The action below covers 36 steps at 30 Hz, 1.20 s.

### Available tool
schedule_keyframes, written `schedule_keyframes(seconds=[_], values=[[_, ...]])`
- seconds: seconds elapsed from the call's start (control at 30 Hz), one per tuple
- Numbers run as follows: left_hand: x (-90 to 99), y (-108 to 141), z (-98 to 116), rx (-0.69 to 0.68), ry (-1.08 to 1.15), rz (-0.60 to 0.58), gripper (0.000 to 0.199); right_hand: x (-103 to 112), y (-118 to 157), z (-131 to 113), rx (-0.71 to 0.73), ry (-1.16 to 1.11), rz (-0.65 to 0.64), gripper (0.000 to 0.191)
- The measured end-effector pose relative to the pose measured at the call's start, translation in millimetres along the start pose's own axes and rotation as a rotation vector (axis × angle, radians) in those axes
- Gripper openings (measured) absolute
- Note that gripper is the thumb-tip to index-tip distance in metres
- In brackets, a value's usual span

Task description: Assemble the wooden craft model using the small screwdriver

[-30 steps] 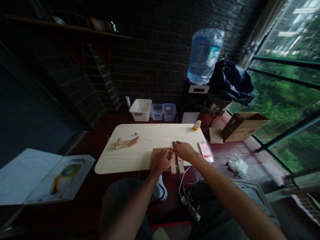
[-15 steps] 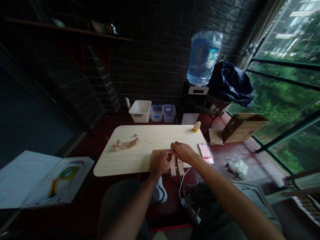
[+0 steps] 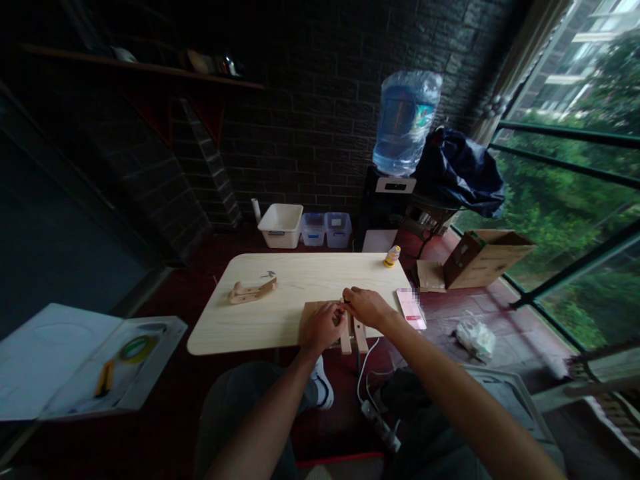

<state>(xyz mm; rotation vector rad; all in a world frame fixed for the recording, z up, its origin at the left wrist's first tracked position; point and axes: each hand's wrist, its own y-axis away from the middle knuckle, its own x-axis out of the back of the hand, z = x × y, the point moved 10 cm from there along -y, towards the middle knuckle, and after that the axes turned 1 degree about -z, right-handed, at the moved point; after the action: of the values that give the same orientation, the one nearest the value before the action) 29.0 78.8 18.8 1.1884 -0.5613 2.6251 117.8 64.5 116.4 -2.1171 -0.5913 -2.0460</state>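
My left hand (image 3: pixel 326 325) rests on a flat wooden board (image 3: pixel 311 311) near the table's front edge, its fingers curled in towards the right hand. Meeting it from the right, my right hand (image 3: pixel 366 306) is closed in a pinch; whatever lies between its fingertips is too small and covered to name. Below the hands, two wooden strips (image 3: pixel 359 335) stick out past the front edge, at least one with a dark hole. To the left lies a separate wooden piece with arms and holes (image 3: pixel 253 291). Behind that piece are small dark metal bits (image 3: pixel 270 274).
The pale table (image 3: pixel 220 333) carries a yellow-capped bottle (image 3: pixel 393 257) and a phone (image 3: pixel 411 309) on its right. An open white case (image 3: pixel 155 373) with tools stands at left. A power strip (image 3: pixel 381 425) lies on the floor below. A water dispenser (image 3: pixel 385 207) stands behind.
The whole view has shifted slightly, with the scene sitting a little lower. Both hands stay together at the same spot on the wooden board, with barely any finger movement visible.
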Motion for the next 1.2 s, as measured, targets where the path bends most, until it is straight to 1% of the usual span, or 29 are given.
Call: schedule_keyframes(seconds=[0.1,0.27,0.43,0.6,0.7,0.87,1.03,1.2], values=[[0.5,0,1,-0.02,0.012,0.012,0.012,-5,0,-2,0.012,0.017,-0.017,0.023],[-2.0,-1,0,-0.029,0.019,0.029,0.013,-12,2,-6,0.047,0.048,-0.003,0.025],[-0.4,0,3,-0.055,0.016,0.043,0.011,-10,3,-5,0.034,0.047,0.003,0.024],[0.1,1,2,-0.025,0.003,0.024,0.01,-4,-1,-1,-0.004,-0.004,0.052,0.025],[-0.7,0,1,-0.009,0.03,0.003,0.013,-10,-4,3,-0.018,-0.024,0.045,0.024],[0.8,0,1,0.012,0.08,-0.003,0.018,-18,-1,7,-0.014,0.017,0.04,0.021],[0.9,0,3,-0.01,0.072,-0.003,0.018,-14,5,-1,0.045,0.014,0.046,0.025],[-2.0,0,0,-0.001,0.025,0.007,0.013,-9,1,0,0.021,0.015,0.05,0.028]])
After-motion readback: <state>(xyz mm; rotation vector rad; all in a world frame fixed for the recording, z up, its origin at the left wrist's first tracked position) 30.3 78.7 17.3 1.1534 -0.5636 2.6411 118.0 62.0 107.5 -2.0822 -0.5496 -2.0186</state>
